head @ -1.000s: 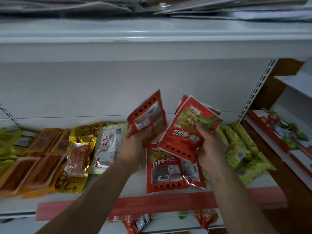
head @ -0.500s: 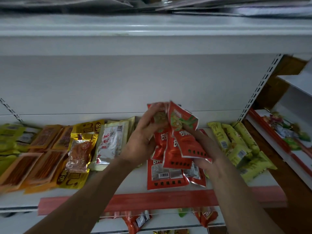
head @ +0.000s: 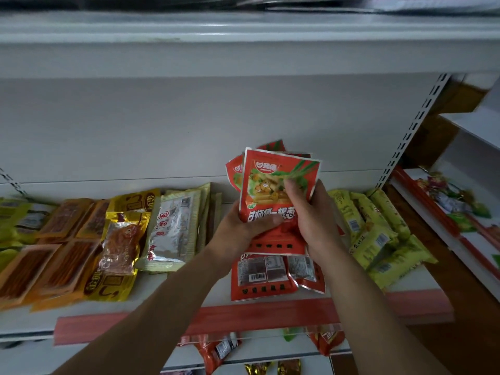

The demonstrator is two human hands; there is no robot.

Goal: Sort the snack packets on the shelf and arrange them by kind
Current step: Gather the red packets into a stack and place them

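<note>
1. Head view, hands: I see both hands raised in front of the shelf's white back panel, holding one stack of red foil snack packets (head: 270, 180) between them.
2. The left hand (head: 238, 226) grips the stack's lower left edge, its fingers curled under the bottom of the packets.
3. The right hand (head: 313, 212) grips the right side, thumb pressed across the printed face of the front packet. That face shows green onion artwork and white lettering.
4. The stack is upright and slightly fanned, with corners of rear packets peeking out at the upper left. It is held above the white metal shelf (head: 27, 323), not resting on it.
5. Directly below the hands lie loose red packets (head: 259, 277), flat and barcode side up, near the red price rail (head: 257, 316) along the front edge.
6. Right of them sits a heap of yellow-green pillow packets (head: 378, 234), well jumbled.
7. Left of the arms stand pale silver-and-cream pouches (head: 176, 226). Next come gold-yellow packets with clear windows (head: 121, 239), then orange flat packs (head: 54, 253) at the far left, which are blurred.
8. On the shelf below — only partly visible — lie more red and gold wrappers (head: 216, 350).
9. A neighbouring shelf unit (head: 470, 125) at the right edge carries mixed colourful wrappers I cannot identify.
</note>
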